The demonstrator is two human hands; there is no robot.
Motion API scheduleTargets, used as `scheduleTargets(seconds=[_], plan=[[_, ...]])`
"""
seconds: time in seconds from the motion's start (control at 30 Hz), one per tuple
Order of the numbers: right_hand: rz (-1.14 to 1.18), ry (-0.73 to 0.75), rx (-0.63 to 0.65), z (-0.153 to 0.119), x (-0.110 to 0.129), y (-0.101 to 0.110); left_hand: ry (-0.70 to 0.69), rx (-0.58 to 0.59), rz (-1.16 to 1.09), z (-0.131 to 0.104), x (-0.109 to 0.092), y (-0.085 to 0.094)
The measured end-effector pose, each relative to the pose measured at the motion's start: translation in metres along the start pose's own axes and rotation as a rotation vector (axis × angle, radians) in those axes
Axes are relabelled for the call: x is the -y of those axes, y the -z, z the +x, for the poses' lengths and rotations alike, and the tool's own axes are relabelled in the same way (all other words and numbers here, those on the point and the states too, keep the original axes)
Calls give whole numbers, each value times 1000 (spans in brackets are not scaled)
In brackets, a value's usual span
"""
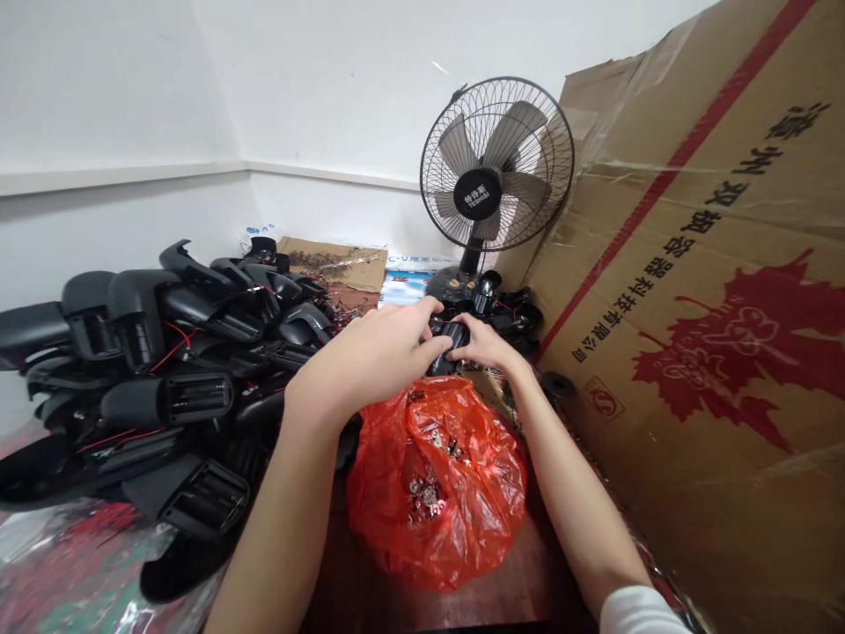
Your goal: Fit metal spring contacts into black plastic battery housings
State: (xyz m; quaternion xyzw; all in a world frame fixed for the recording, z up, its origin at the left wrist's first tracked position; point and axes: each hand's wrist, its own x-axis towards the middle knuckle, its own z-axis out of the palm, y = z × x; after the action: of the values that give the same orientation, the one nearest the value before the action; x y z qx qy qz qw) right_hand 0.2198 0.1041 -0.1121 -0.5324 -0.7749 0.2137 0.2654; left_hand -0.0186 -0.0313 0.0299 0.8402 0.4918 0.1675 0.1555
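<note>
Both my hands meet beyond the red plastic bag, around a black plastic part (447,349). My left hand (389,343) has its fingers and thumb bent onto the part from the left, covering some of it. From the right, my right hand (483,342) grips the same part between thumb and fingers. Just in front of them, the red plastic bag (488,519) lies open with small shiny metal pieces (429,493) inside. More black parts (488,291) lie just behind my hands.
A large pile of black plastic housings (138,317) with red wires fills the left side. A black fan (478,194) stands at the back. On the right rises a big cardboard box (693,291). Flat cardboard (330,255) lies behind the pile.
</note>
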Motion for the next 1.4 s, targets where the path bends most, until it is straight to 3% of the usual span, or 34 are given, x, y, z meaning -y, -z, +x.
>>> scheduleTargets(seconds=[0.1,0.2,0.3,0.43,0.67,0.93,1.1,1.23,1.4], plan=[[36,55,-144,-6,16,24,-26,-74,-47,14,12,-9],[206,214,-191,-20,45,44,-80,-125,-134,28,24,-17],[417,339,-106,-37,78,54,-157,-14,-391,36,32,-21],[552,387,-26,-53,106,59,-239,99,-648,36,34,-19],[720,363,81,-63,112,70,-266,113,-766,29,32,-9],[686,269,-59,-64,124,58,-220,74,-633,23,20,-5],[710,222,-138,-59,128,49,-268,-24,-482,19,18,-4],[815,249,-115,-59,132,47,-260,-78,-386,11,14,2],[878,255,-44,-63,132,55,-237,-55,-391,3,8,11]])
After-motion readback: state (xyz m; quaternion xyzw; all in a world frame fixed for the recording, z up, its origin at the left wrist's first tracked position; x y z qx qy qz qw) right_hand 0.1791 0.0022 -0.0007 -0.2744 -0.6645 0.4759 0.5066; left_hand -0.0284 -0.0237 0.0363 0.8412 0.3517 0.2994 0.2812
